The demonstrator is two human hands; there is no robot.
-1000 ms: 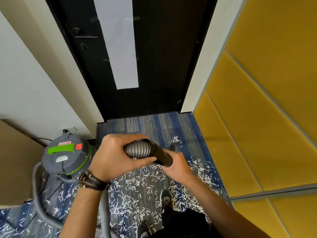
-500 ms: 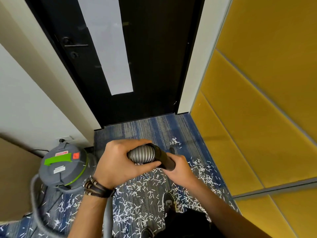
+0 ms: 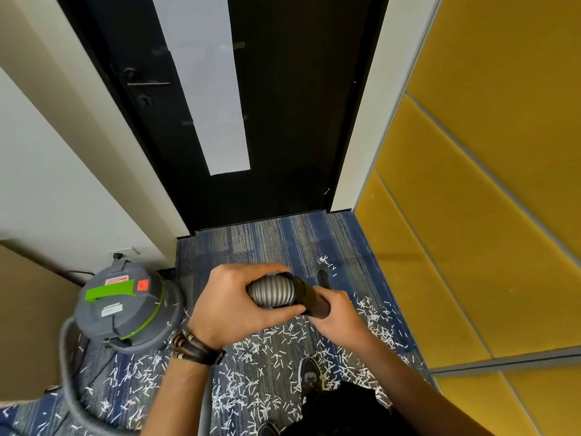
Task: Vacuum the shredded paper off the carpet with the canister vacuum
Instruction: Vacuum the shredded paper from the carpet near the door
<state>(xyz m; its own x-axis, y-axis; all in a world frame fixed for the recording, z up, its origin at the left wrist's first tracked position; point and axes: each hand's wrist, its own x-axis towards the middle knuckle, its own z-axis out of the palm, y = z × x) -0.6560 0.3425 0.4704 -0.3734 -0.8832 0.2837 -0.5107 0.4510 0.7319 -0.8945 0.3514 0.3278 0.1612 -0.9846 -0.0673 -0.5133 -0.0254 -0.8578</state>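
Fingers (image 3: 251, 272) — tight around hose (image 3: 272, 292), wand (image 3: 312, 298)

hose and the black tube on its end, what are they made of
The hose looks like flexible grey plastic with a slight sheen: evenly ribbed, soft highlights on the ridges. The black tube seems rigid plastic, smooth and matte, though painted metal cannot be ruled out.

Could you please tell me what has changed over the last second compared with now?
Very little. The left hand and right hand have drifted slightly right, away from the canister vacuum. Nothing was taken hold of or let go: the left still grips the ribbed hose, the right the black tube. The shredded paper on the carpet and the canister vacuum stayed put.
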